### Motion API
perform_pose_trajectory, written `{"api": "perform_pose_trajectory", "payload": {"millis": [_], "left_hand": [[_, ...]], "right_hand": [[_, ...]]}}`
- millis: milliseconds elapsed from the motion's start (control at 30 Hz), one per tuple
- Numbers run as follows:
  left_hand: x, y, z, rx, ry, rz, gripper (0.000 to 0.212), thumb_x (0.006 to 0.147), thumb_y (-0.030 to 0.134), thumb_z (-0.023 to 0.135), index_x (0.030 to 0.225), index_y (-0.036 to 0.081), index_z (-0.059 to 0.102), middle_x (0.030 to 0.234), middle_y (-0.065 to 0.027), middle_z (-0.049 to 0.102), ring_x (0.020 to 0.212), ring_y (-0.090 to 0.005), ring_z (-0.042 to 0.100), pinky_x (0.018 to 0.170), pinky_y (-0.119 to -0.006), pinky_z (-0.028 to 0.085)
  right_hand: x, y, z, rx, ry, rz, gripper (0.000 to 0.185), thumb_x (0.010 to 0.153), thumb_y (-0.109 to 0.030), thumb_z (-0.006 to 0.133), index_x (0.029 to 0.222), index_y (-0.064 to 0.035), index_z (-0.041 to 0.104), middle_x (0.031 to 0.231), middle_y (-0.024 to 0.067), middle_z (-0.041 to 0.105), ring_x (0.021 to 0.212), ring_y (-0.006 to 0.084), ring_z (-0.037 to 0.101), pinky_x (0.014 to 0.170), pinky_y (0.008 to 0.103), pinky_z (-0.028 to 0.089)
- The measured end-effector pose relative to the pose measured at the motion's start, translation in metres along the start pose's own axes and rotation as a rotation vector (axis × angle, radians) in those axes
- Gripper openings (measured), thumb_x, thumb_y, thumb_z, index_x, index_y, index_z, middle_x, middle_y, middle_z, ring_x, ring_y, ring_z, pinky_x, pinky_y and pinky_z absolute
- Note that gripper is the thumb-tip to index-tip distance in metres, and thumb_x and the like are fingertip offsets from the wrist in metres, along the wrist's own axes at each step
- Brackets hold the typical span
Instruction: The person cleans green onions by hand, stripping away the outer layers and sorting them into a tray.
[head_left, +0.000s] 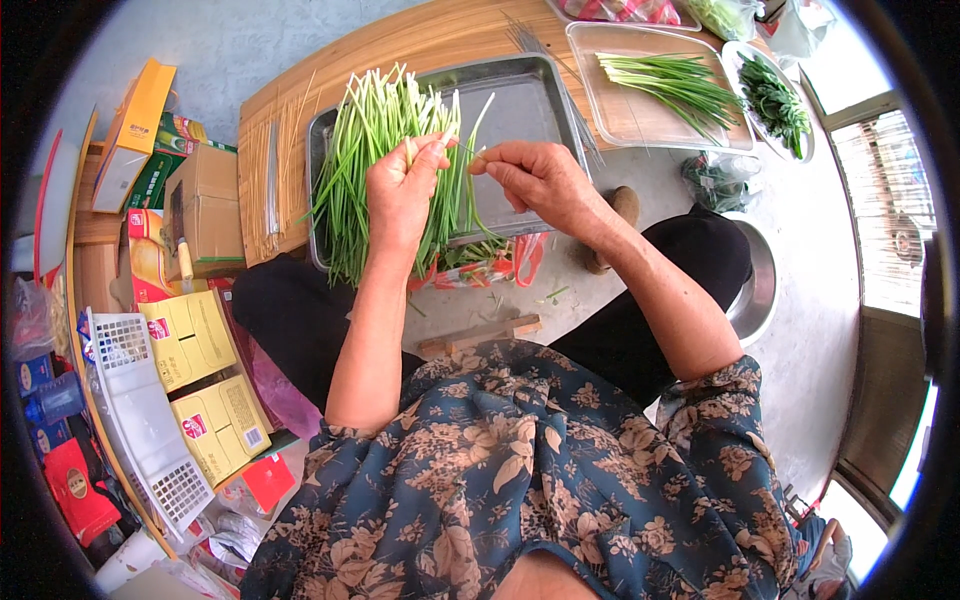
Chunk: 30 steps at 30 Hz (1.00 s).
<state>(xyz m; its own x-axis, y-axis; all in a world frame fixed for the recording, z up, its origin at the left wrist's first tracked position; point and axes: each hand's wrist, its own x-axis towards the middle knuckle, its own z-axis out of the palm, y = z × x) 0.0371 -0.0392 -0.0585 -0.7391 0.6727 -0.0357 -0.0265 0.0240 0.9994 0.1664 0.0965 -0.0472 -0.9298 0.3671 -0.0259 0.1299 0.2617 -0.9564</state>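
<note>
My left hand (409, 184) pinches the pale end of a chive stalk above the tray. Facing it, my right hand (536, 176) grips a thin skewer (466, 149) whose tip points at the left fingertips. A single chive (472, 199) hangs by the right fingertips; whether it is pierced or pinched, I cannot tell. Beneath both hands lies a dark metal tray (517, 94). A thick heap of green chives (349, 172), white ends pointing away from me, fills its left side and spills over the near rim.
Bamboo skewers (262, 172) and metal skewers (581, 124) flank the tray on the wooden table (442, 30). To the right, a clear plastic tray (589, 97) holds more chives, beside a white plate (801, 156) of leafy greens. Cardboard boxes (214, 202) stand left; a metal basin (763, 300) sits right.
</note>
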Motion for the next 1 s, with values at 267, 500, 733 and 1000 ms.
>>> {"api": "perform_pose_trajectory", "payload": {"millis": [267,500,733,1000], "left_hand": [[-0.002,0.001,0.005,0.174,0.081,0.095,0.018,0.090,0.013,0.059,0.097,-0.001,0.069,0.072,0.0021,0.062,0.061,-0.0013,0.046,0.055,-0.018,0.038],[-0.005,0.005,0.007,0.238,0.101,0.088,0.018,0.090,0.015,0.060,0.095,0.001,0.070,0.069,0.0024,0.061,0.061,-0.0016,0.046,0.055,-0.019,0.038],[-0.004,0.000,0.004,0.182,0.078,0.114,0.018,0.090,0.015,0.060,0.095,0.000,0.069,0.069,0.0030,0.061,0.060,-0.0015,0.045,0.053,-0.020,0.037],[-0.014,-0.008,0.018,0.257,0.049,0.108,0.019,0.090,0.016,0.061,0.100,0.002,0.069,0.069,0.0066,0.057,0.055,-0.0004,0.039,0.048,-0.017,0.031]], "right_hand": [[0.001,0.005,0.002,0.105,-0.039,0.046,0.022,0.095,-0.018,0.051,0.102,-0.0024,0.066,0.056,-0.0028,0.046,0.051,0.0053,0.041,0.048,0.0219,0.036],[0.002,0.009,0.004,0.213,-0.066,0.089,0.023,0.096,-0.019,0.051,0.102,-0.0016,0.065,0.057,-0.0042,0.045,0.052,0.0044,0.039,0.048,0.0207,0.033],[0.002,0.007,0.003,0.234,-0.054,0.090,0.022,0.092,-0.019,0.055,0.097,-0.0030,0.069,0.053,0.0014,0.052,0.049,0.0063,0.046,0.047,0.0253,0.038],[0.001,0.001,0.005,0.038,0.039,0.014,0.021,0.091,-0.019,0.055,0.093,-0.0025,0.068,0.055,0.0031,0.053,0.051,0.0085,0.049,0.049,0.0272,0.041]]}}
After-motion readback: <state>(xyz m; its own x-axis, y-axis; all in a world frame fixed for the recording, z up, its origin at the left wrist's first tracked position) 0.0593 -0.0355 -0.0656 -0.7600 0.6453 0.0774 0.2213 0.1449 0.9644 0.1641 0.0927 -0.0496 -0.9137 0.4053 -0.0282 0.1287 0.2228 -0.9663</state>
